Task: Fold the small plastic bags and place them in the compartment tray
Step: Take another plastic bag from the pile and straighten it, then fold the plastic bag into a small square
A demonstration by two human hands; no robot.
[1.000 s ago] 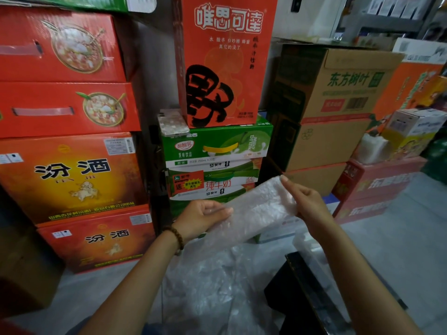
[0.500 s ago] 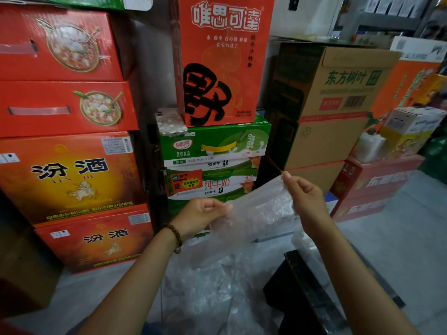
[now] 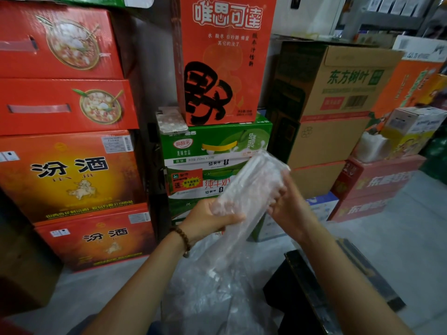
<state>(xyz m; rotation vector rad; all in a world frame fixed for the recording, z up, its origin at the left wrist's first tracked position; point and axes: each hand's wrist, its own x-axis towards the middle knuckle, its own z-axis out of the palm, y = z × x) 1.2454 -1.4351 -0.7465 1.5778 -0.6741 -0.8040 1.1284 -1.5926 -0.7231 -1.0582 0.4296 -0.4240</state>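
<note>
Head view | grips low end of clear plastic bag (image 3: 251,187) with left hand (image 3: 210,218), thumb on top | holds top half with right hand (image 3: 287,206) | up in air above bag pile (image 3: 217,286), near black tray (image 3: 309,286) | best: line up edges, press flat, fold again

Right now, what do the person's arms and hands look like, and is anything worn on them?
Both forearms are bare, with no sleeves in view. Neither the left hand nor the right hand wears a glove. A bracelet of dark brown round beads circles the left wrist. No watch or other markings are visible.
</note>
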